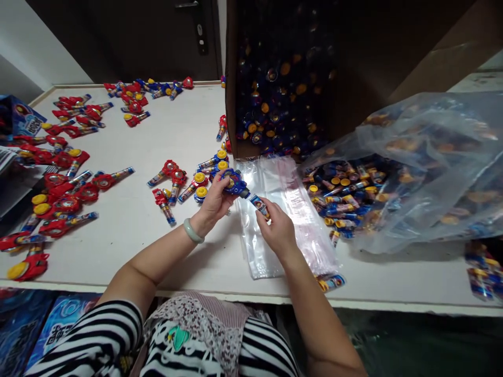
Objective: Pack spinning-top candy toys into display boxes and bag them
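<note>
My left hand (214,204) is closed around the round blue head of a toy launcher (236,184). My right hand (277,228) pinches the same toy's printed handle (260,206). Both hands hover just above a stack of small clear plastic bags (286,220) lying on the white table (129,235). A pale green bangle (192,231) sits on my left wrist. A few red and yellow-capped toys (178,186) lie just left of my hands.
Many red launcher toys (58,178) are scattered over the table's left side and far edge. An open cardboard box (283,94) full of blue toys stands behind. A large clear bag (412,173) of blue and yellow toys lies right. Blue printed packs (58,324) sit below the table edge.
</note>
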The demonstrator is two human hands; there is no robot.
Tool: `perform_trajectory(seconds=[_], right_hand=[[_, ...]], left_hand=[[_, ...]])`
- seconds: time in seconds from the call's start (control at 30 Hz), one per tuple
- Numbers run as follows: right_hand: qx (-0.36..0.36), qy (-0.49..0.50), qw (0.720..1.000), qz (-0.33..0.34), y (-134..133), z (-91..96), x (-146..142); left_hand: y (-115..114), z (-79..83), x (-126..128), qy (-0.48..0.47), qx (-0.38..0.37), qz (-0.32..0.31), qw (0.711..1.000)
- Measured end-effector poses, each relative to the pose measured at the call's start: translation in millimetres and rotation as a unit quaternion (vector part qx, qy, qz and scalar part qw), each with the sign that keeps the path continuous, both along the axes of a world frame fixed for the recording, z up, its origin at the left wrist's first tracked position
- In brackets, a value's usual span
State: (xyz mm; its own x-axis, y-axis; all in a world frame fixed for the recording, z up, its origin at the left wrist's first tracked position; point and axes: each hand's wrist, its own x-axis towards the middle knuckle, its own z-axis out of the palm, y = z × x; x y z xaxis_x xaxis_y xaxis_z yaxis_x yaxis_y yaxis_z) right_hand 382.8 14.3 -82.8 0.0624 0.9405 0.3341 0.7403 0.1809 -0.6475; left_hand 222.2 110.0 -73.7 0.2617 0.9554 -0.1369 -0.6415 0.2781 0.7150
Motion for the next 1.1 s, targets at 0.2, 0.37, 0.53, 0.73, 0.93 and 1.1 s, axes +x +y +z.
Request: perform_trajectory(seconds=[0.2,0.37,0.53,0.73,0.93,1.1], right_hand=[[0.065,-0.063,0.996,0.014,9,-1.1,6],[0.031,0.281,0.959,-0.017,5,-2.2,4],[-0.008,0.534,0.845,-0.024,9,-12.0,-15],[-0.034,0.457,0.888,-0.032,7,-22.0,-29],[0.039,-0.008,0.999,0.021,-1,-12.7,-20],[0.062,-0.161,0.985,0.02,2,-14.6,-17]], left_hand=[[-2,0.4,-6,0.016,0.013,-0.018,1.0],[-3,1.1,-9,0.012,0.0,0.021,1.0],[-11,1.0,-6,-0.006,-0.015,0.019,1.0],[-13,0.9,-9,-0.001,-0.01,0.032,0.999],[-13,3.7,-15,0.035,0.007,0.021,0.999],[-16,4.0,-14,0.063,0.021,0.028,0.997]])
